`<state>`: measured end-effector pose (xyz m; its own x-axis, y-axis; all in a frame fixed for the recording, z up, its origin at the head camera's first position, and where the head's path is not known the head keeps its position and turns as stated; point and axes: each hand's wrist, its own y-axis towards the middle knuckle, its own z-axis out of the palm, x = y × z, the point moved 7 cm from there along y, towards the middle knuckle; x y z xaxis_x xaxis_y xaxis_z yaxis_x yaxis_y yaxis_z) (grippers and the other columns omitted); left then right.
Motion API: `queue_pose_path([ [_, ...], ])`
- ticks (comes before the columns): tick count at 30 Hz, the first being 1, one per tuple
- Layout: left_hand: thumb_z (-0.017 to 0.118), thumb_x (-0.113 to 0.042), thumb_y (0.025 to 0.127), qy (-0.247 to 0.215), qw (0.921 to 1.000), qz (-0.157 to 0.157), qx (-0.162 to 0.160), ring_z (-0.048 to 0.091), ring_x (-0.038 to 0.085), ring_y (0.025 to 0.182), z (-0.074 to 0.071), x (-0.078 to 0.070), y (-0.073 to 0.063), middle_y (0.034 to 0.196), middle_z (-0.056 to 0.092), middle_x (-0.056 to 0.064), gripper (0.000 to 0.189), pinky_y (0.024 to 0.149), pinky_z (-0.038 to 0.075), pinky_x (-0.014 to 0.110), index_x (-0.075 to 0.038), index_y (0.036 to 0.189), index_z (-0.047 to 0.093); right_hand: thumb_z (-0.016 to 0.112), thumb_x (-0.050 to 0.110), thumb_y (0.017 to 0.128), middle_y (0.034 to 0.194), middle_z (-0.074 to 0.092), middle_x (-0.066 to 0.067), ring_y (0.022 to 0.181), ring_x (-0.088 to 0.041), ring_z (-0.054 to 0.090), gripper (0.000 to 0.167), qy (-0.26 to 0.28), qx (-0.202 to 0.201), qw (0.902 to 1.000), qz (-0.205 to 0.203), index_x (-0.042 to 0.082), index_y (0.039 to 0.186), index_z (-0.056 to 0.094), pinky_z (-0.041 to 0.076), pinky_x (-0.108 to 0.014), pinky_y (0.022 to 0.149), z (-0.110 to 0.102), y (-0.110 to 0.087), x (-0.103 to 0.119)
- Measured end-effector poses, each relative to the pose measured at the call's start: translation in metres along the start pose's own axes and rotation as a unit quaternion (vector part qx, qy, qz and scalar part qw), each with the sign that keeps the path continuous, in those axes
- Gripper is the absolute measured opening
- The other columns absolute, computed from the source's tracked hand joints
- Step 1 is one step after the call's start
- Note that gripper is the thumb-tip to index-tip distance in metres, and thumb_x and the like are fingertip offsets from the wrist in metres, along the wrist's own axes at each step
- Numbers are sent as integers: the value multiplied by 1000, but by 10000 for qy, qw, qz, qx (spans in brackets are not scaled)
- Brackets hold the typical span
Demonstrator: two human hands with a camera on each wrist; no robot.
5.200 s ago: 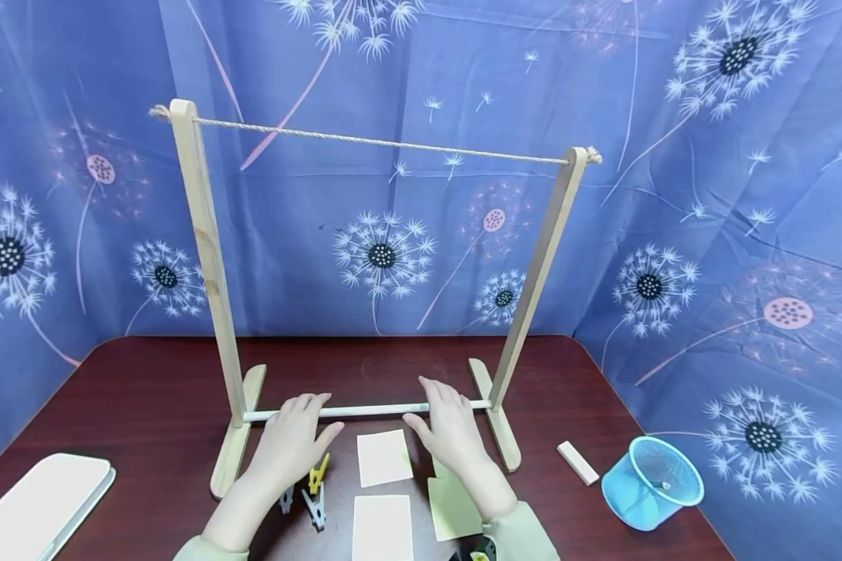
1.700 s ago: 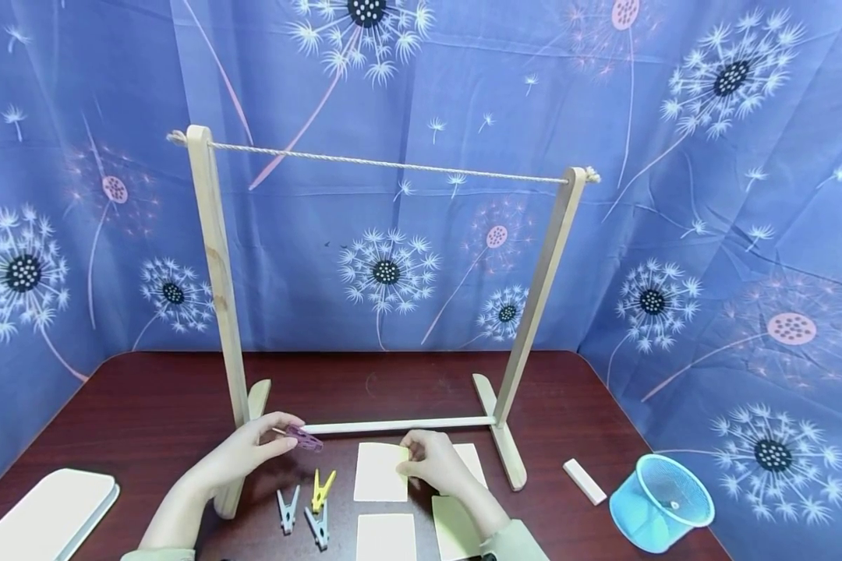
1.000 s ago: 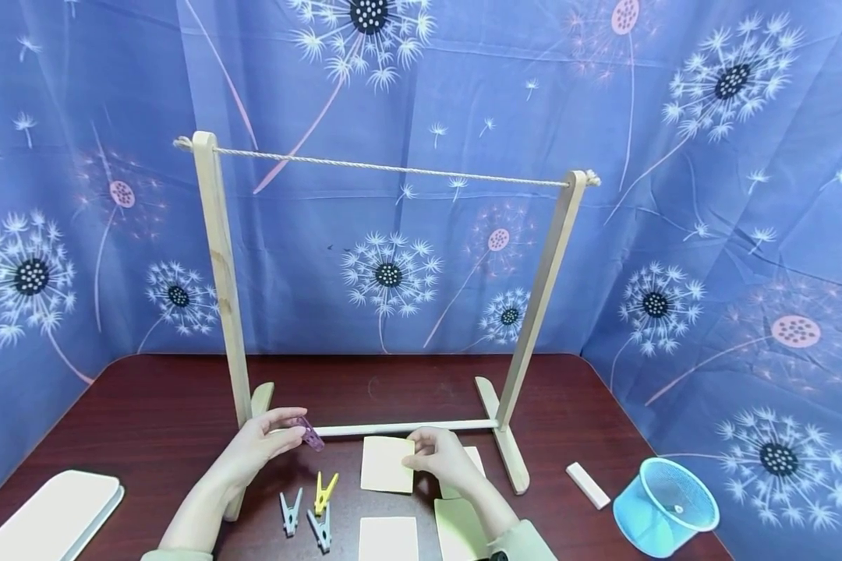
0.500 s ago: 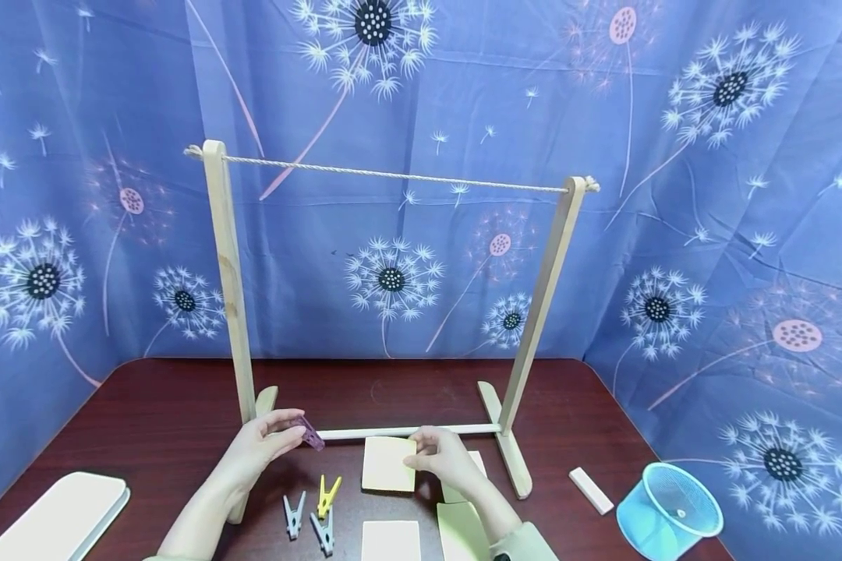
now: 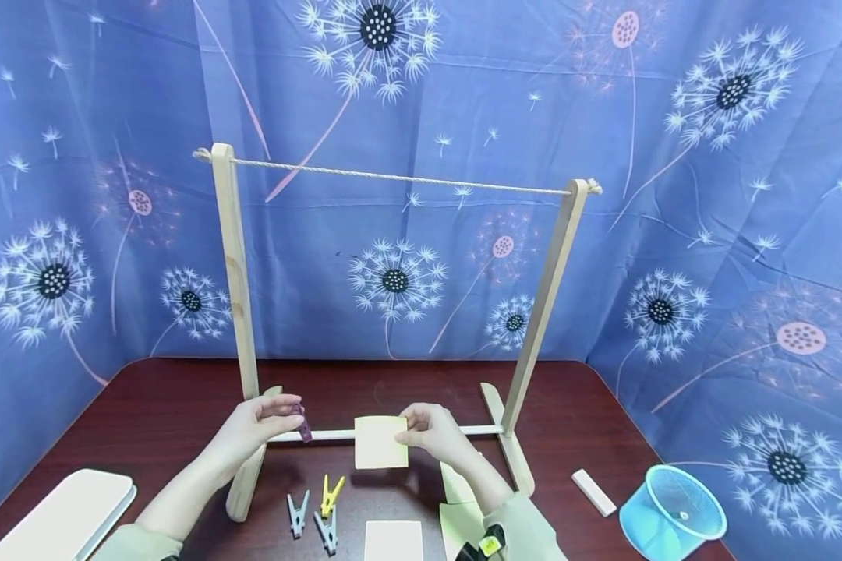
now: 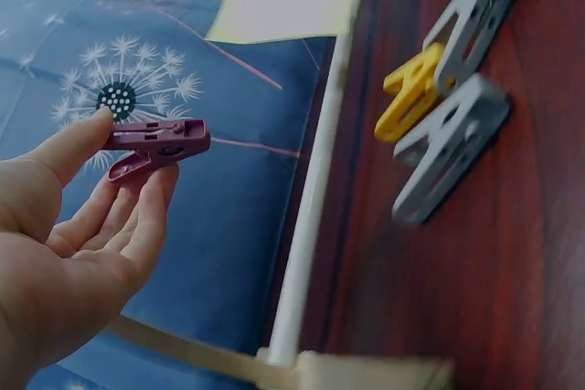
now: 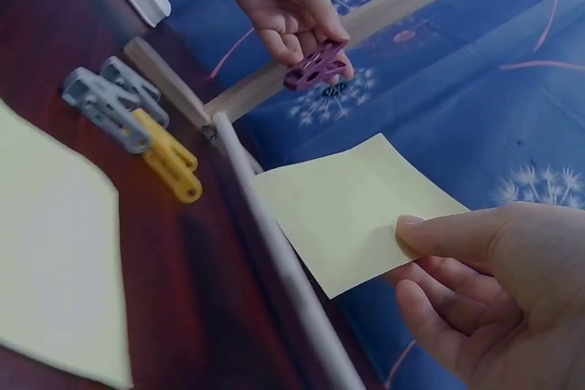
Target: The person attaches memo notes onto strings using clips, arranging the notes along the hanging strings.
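Between thumb and fingers, my left hand (image 5: 258, 423) pinches a purple clothespin (image 6: 169, 143), raised near the left post of the wooden frame (image 5: 235, 265). My right hand (image 5: 436, 433) pinches the right edge of a square pale yellow paper (image 5: 381, 442). In the head view the lifted sheet overlaps the frame's white lower bar (image 5: 331, 435). A gap separates the clothespin from the paper. Above both hands a thin rope (image 5: 400, 178) runs between the post tops. On the table lie two grey clothespins (image 5: 298, 515) and a yellow clothespin (image 5: 332, 494).
Another pale paper (image 5: 393, 541) lies at the front middle, with yellowish sheets (image 5: 459, 520) beside it under the right forearm. A white case (image 5: 63, 514) is at the left. Toward the right are a white block (image 5: 593, 492) and a blue mesh cup (image 5: 672, 514).
Since the oldest frame, both hands have left the lower bar; the left took up the purple clothespin, the right a paper. Over the last half second the paper has risen off the table.
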<state>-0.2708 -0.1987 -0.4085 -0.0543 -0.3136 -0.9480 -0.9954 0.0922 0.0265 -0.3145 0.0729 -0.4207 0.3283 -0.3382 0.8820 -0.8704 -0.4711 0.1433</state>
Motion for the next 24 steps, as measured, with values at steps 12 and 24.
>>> queue_pose_path([
  [12,72,-23,90,671,9943,814,-152,64,0,98,-30,-63,3,120,67,19,49,83,51,21,2,130,59,75,4,82,80,68,-10,70,-3,62,17,-149,-211,9981,-558,-3,96,68,50,-20,69,-6,40,57],
  [24,70,-25,91,516,9826,1626,-736,65,-8,93,-49,-137,-1,100,70,-19,48,84,47,10,-1,131,59,74,7,84,84,71,-11,78,-10,68,13,-438,-544,9938,-866,2,96,70,51,-23,76,-17,75,117],
])
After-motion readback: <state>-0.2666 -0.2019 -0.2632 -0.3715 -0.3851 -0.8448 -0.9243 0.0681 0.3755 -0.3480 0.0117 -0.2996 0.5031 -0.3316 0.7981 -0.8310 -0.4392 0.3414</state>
